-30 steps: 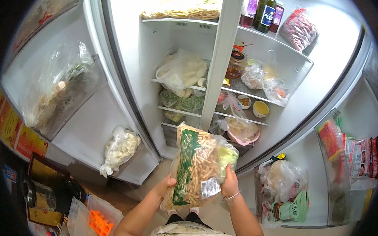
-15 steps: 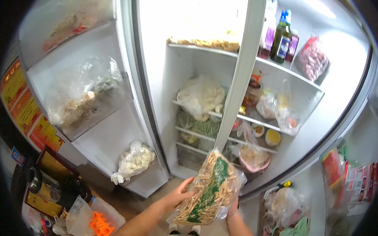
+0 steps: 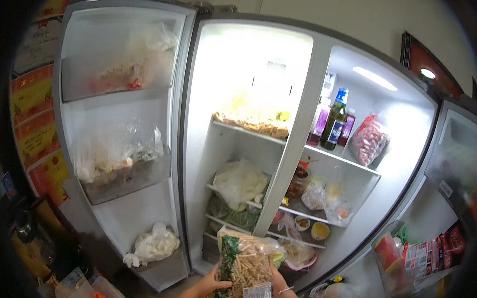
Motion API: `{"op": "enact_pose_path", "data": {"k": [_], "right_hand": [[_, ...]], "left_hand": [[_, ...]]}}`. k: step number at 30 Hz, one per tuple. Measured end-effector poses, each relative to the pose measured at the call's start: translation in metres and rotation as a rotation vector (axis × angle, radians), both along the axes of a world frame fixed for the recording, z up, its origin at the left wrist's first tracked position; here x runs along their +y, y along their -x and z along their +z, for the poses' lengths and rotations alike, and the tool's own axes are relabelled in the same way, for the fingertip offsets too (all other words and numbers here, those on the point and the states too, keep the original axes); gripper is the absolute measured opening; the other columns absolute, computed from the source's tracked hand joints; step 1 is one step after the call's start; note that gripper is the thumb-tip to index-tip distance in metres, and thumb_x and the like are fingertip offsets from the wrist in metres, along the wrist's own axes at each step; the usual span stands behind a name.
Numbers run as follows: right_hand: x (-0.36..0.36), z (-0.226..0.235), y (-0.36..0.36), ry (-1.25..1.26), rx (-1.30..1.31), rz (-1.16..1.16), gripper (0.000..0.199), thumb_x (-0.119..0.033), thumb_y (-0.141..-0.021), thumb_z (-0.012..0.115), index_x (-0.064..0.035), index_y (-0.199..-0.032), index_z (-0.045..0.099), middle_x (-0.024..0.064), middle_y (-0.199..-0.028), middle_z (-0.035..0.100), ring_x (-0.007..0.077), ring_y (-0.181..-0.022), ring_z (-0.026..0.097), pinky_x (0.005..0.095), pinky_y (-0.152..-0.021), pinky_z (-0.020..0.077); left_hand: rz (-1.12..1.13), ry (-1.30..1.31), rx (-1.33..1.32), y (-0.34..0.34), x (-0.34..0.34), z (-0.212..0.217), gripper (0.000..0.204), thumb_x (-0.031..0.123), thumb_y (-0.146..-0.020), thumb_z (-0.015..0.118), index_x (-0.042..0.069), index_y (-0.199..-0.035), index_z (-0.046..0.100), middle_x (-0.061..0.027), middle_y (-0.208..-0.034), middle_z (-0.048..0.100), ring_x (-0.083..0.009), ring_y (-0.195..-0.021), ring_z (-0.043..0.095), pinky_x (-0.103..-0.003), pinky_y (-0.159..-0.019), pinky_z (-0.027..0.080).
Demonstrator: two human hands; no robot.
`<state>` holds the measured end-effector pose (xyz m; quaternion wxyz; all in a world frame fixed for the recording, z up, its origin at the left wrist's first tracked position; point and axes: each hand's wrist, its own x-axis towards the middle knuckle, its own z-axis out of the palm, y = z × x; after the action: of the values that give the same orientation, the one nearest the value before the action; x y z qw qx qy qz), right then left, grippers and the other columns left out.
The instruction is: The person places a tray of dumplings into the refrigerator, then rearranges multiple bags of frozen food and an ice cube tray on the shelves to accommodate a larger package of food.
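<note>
A clear plastic bag of thin brown stick-like pieces [image 3: 252,264], with a green band and a white label, is held upright at the lower middle. My left hand [image 3: 212,284] grips its left edge, thumb across the front. Along the right edge my right hand [image 3: 279,281] is closed on the same bag, its fingers partly hidden behind it. Beyond the bag stands a two-door fridge, both doors swung wide. Just past the bag's right side lies a pink basket [image 3: 304,262] with a bagged item in it, on a low shelf.
On the left side of the fridge, a whitish plastic bag [image 3: 239,182] sits on a middle shelf. A green glass bottle [image 3: 334,121] and a bag of pinkish-red pieces [image 3: 369,143] share the upper right shelf. The left door [image 3: 116,213] and right door [image 3: 433,211] carry bagged food.
My view has tipped up, so the fridge's top and the wall above show. Both hands still hold the bag, which has turned more upright, its label now facing me.
</note>
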<state>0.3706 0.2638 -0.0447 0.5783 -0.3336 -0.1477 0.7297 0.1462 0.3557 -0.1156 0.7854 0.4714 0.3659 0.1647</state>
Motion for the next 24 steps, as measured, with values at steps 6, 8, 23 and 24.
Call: {"op": "enact_pose_path", "data": {"k": [6,8,23,24], "right_hand": [[0.002,-0.01,-0.024,-0.07,0.132,-0.006,0.06,-0.046,-0.092,0.036,-0.0072,-0.137,0.032,0.0152,-0.133,0.043,0.033,-0.117,0.048,0.0484,-0.097,0.0409],[0.008,-0.014,-0.023,-0.098,0.187,0.013,0.06,-0.045,-0.091,0.037,-0.0072,-0.137,0.032,0.0152,-0.132,0.044,0.0327,-0.117,0.048,0.0484,-0.096,0.0416],[0.137,0.128,0.023,-0.482,0.099,-0.245,0.057,-0.039,-0.082,0.048,-0.0037,-0.127,0.045,0.0129,-0.12,0.055,0.0305,-0.104,0.056,0.043,-0.09,0.0448],[0.151,0.151,0.035,-0.521,0.143,-0.221,0.054,-0.039,-0.082,0.049,-0.0047,-0.124,0.048,0.0118,-0.117,0.057,0.0293,-0.101,0.057,0.0428,-0.088,0.0462]], "left_hand": [[-0.03,-0.106,-0.131,-0.01,-0.009,0.08,0.112,0.048,-0.07,0.074,0.005,-0.144,0.0,-0.0174,-0.145,0.017,-0.029,-0.132,0.025,-0.042,-0.104,0.027],[-0.074,-0.115,-0.247,-0.008,0.009,0.076,0.106,0.05,-0.074,0.07,0.005,-0.144,0.004,-0.0156,-0.142,0.025,-0.0263,-0.128,0.031,-0.039,-0.102,0.032],[0.511,-0.672,-1.136,0.014,0.049,0.17,0.101,0.058,-0.077,0.06,0.017,-0.145,-0.003,-0.0169,-0.145,0.016,-0.0322,-0.132,0.025,-0.05,-0.106,0.025],[0.617,-0.793,-1.075,0.013,0.054,0.177,0.099,0.052,-0.079,0.062,0.019,-0.144,-0.005,-0.0156,-0.144,0.019,-0.0314,-0.132,0.026,-0.048,-0.107,0.025]]}}
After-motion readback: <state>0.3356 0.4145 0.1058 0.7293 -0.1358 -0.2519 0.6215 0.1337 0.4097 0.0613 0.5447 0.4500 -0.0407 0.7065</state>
